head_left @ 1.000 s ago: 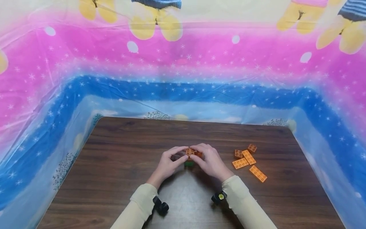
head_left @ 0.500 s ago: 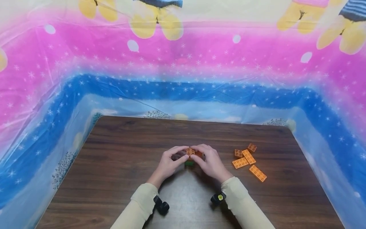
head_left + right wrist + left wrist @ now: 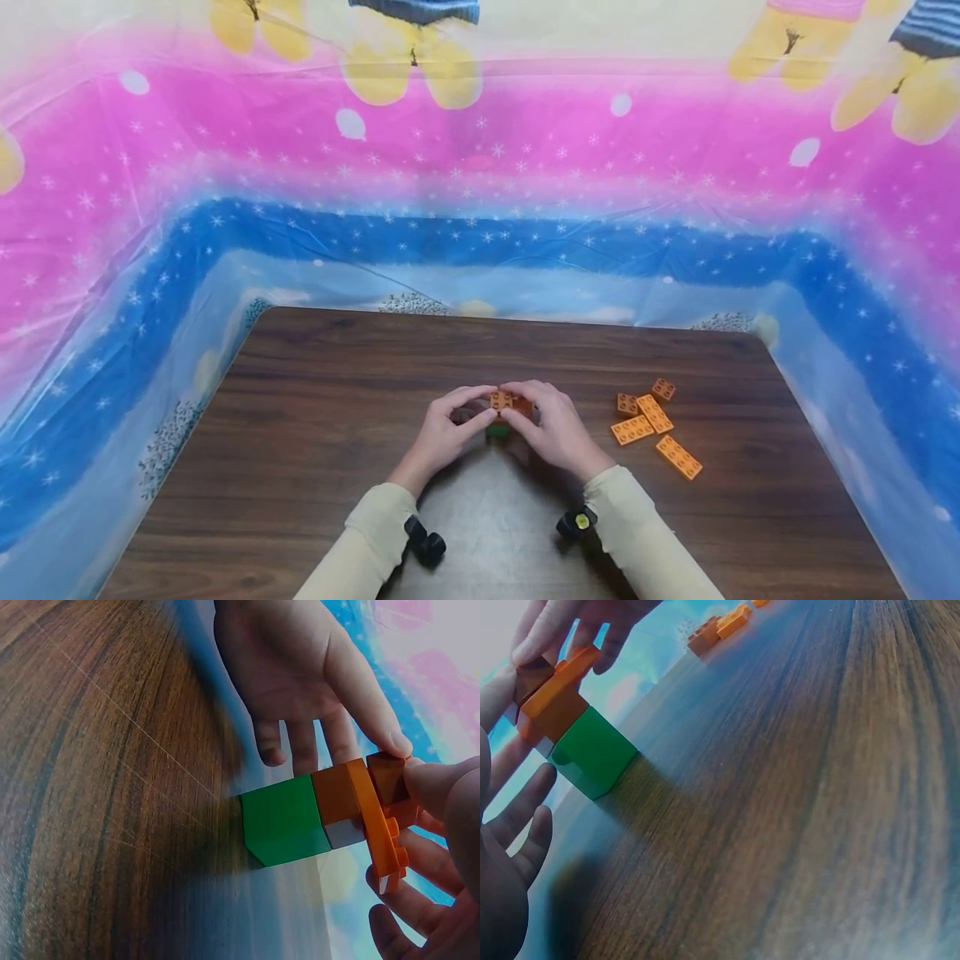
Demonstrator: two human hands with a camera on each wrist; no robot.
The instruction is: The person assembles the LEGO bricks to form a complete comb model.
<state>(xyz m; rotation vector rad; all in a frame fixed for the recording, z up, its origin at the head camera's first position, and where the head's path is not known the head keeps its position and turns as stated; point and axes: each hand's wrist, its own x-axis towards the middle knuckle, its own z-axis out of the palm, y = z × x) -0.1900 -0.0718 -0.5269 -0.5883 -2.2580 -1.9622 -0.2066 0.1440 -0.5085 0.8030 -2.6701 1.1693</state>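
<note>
A small stack of toy building bricks stands on the table between both hands. At its bottom is a green brick (image 3: 285, 821), with an orange-brown brick (image 3: 336, 793) above it. Over that lies a flat orange plate brick (image 3: 380, 825), its studs showing on one side. A small brown brick (image 3: 501, 401) tops the stack. My left hand (image 3: 441, 427) pinches this top brick from the left with thumb and fingers. From the right, my right hand (image 3: 555, 427) pinches it too. Fingers hide part of the stack in the head view.
To the right of the hands lie two small brown bricks (image 3: 627, 404) and several flat orange bricks (image 3: 678, 457). The dark wooden table (image 3: 337, 358) is bordered by a patterned cloth (image 3: 480, 242) at the back and sides.
</note>
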